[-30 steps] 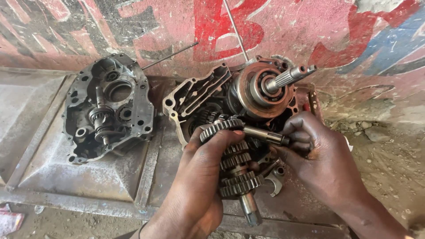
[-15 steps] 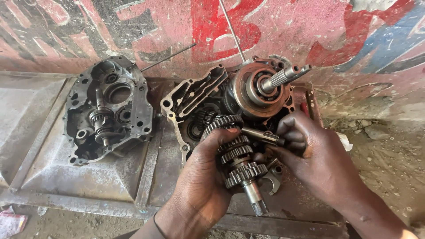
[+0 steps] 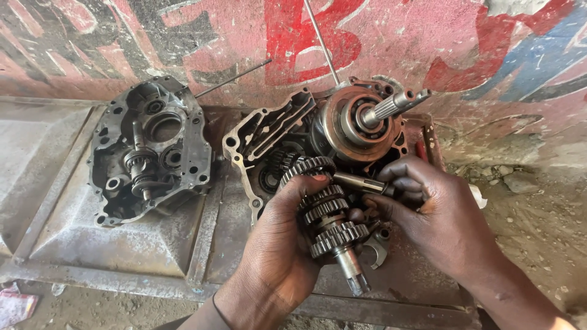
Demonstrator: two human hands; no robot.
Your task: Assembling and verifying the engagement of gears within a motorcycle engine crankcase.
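My left hand (image 3: 278,244) grips an oily, heavy steel gear cluster (image 3: 327,214), best held by its shaft; my right hand (image 3: 437,217) pinches a second shaft (image 3: 359,183) beside it, before the open crankcase (image 3: 293,140).

1. There is only one view, from a camera on the person's head, so no second view shares any part of the scene.
2. The camera looks down and forward, over the person's own arms, toward a painted wall (image 3: 183,43) at the top of the picture.
3. It is near: the left hand (image 3: 278,244) and the right hand (image 3: 437,217) fill the lower middle.
4. The metal tray (image 3: 92,244) on the ground takes the left and the centre, and bare ground shows at the right edge.
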